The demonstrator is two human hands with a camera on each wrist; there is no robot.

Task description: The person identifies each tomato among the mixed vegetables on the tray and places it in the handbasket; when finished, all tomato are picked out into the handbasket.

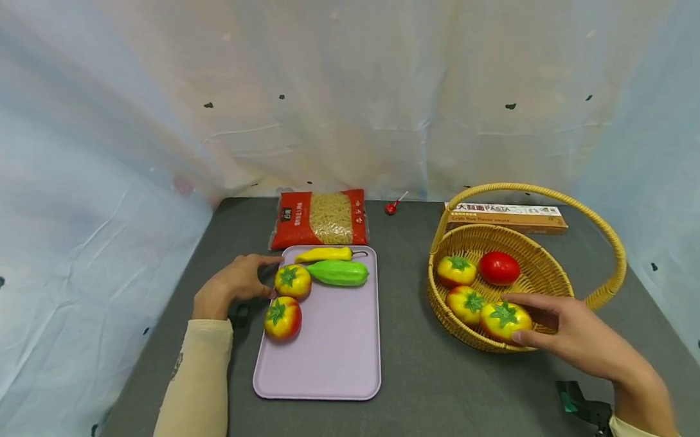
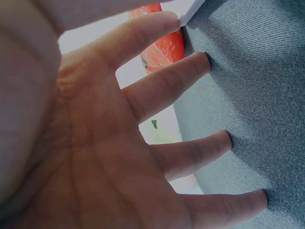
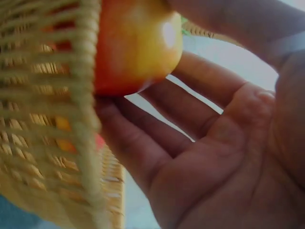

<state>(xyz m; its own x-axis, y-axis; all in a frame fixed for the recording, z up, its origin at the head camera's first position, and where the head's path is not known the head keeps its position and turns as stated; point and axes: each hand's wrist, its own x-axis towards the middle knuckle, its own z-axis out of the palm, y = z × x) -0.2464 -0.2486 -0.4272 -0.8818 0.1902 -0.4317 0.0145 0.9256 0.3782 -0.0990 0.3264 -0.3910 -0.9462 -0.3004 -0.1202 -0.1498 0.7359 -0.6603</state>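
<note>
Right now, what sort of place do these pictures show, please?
Probably a staged recording booth: pale sheeting screens the back and sides of a dark tabletop, which bears a lilac tray and a wicker basket.

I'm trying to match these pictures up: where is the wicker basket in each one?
Head: the wicker basket sits right of centre.
Left wrist: not in it.
Right wrist: its woven side runs along the left.
Landmark in head and right wrist: the red-and-yellow fruit held by the right hand.
</note>
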